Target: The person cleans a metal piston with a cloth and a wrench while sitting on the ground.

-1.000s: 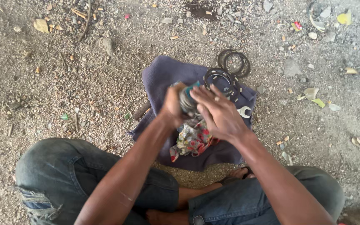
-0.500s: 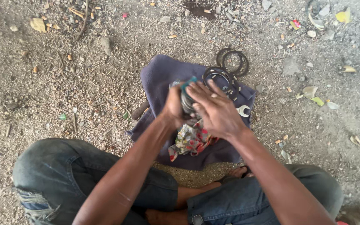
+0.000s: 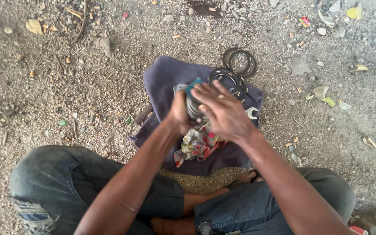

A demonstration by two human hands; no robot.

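My left hand (image 3: 180,112) grips a round grey metal part (image 3: 192,106) held up over a purple cloth (image 3: 164,78). My right hand (image 3: 223,112) presses a small teal pad (image 3: 193,85) against the top of that part, its fingers spread over it. A flowered rag (image 3: 199,143) hangs below both hands. The part is mostly hidden by my hands.
Dark metal rings (image 3: 229,78) lie stacked on the cloth's far right corner, more rings (image 3: 240,61) on the ground beyond. A small wrench (image 3: 252,113) rests at the cloth's right edge. My jeans-clad knees (image 3: 62,178) flank the cloth. Gravel, stones and litter cover the ground.
My right hand has shifted slightly across the top of the metal part with the teal pad; the left hand keeps its grip. The view barely moved.
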